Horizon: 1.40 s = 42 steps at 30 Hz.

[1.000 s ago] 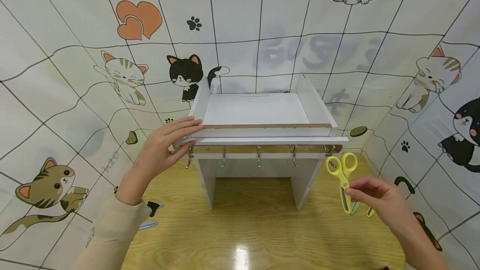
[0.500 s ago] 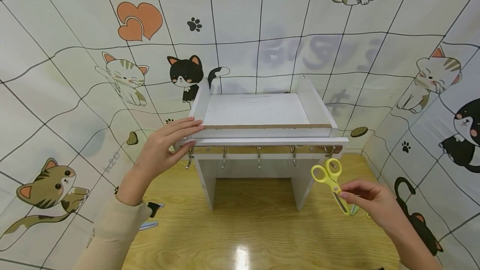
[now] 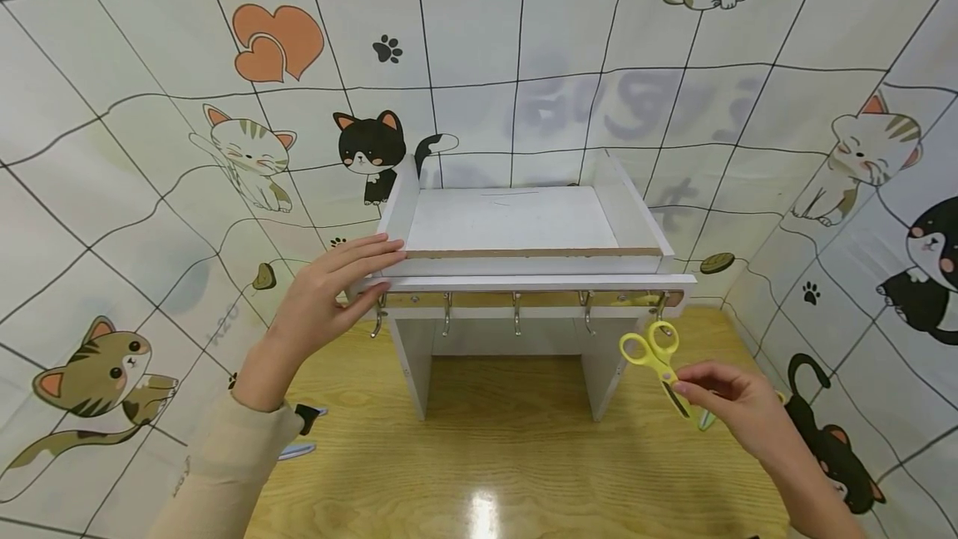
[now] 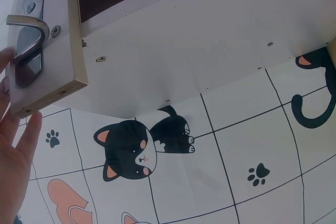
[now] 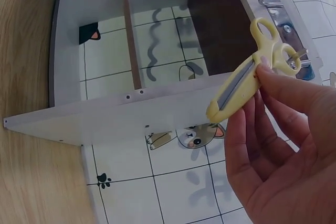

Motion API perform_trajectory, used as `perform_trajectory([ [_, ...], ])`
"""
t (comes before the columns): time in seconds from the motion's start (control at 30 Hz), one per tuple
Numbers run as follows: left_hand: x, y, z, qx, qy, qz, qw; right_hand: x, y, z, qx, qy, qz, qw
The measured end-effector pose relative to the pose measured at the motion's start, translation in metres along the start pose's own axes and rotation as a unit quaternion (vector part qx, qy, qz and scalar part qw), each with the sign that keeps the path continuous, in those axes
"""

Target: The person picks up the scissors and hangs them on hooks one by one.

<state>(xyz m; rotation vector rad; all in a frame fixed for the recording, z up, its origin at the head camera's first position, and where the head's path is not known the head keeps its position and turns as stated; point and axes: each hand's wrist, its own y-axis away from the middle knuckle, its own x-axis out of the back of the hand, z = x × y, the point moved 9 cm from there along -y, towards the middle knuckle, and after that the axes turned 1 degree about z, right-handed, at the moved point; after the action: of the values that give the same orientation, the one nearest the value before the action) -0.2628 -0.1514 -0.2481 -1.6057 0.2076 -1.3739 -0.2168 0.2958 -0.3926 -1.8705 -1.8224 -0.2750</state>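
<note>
My right hand [image 3: 737,406] pinches a pair of yellow scissors [image 3: 662,366] between thumb and fingers, finger loops up and blades pointing down. The scissors stand just in front of the right end of a hook rail [image 3: 486,299]. In the right wrist view one finger loop of the scissors [image 5: 268,40] overlaps a metal hook [image 5: 299,54]. My left hand [image 3: 329,285] rests on the left end of the white shelf unit [image 3: 524,264], fingers extended over it and thumb at the front edge. In the left wrist view the fingertips touch the end of the hook board [image 4: 58,77].
Several metal hooks [image 3: 516,312] hang along the shelf's front. A pale blue object [image 3: 297,450] lies on the wood-grain table [image 3: 486,439] at left. A small green piece [image 3: 706,419] shows beside my right hand. A cat-patterned wall sheet [image 3: 479,40] stands behind and at both sides.
My right hand has moved slightly left with the scissors. Their finger loops have tilted left from nearly upright, mostly in the first half second. The left hand stays in place.
</note>
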Motion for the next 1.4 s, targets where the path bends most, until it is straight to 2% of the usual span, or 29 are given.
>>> perform_trajectory([
  [0.2,0.001,0.000,0.000,0.001,0.001,0.001,1.0000,0.002,-0.004,0.002,0.011,0.018,0.021,1.000],
  [0.33,0.001,0.000,0.000,0.002,0.002,0.001,1.0000,0.002,-0.005,0.007,0.002,0.014,0.015,1.000],
  [0.53,0.001,0.000,0.000,0.006,0.002,-0.001,1.0000,0.004,-0.004,0.019,-0.034,0.020,-0.005,0.999],
  [0.73,0.001,0.000,-0.001,0.005,0.002,0.001,1.0000,0.016,-0.007,0.026,-0.038,0.045,-0.006,0.998],
  [0.87,0.001,0.001,-0.001,0.006,0.000,0.002,1.0000,0.024,-0.009,0.040,-0.060,0.046,-0.005,0.997],
  [1.2,0.001,-0.001,0.001,-0.002,0.007,0.005,1.0000,0.046,-0.012,0.080,-0.077,0.009,-0.017,0.997],
  [1.4,0.001,0.000,0.001,-0.005,0.007,0.008,0.9999,0.058,-0.013,0.100,-0.095,0.000,-0.004,0.995],
])
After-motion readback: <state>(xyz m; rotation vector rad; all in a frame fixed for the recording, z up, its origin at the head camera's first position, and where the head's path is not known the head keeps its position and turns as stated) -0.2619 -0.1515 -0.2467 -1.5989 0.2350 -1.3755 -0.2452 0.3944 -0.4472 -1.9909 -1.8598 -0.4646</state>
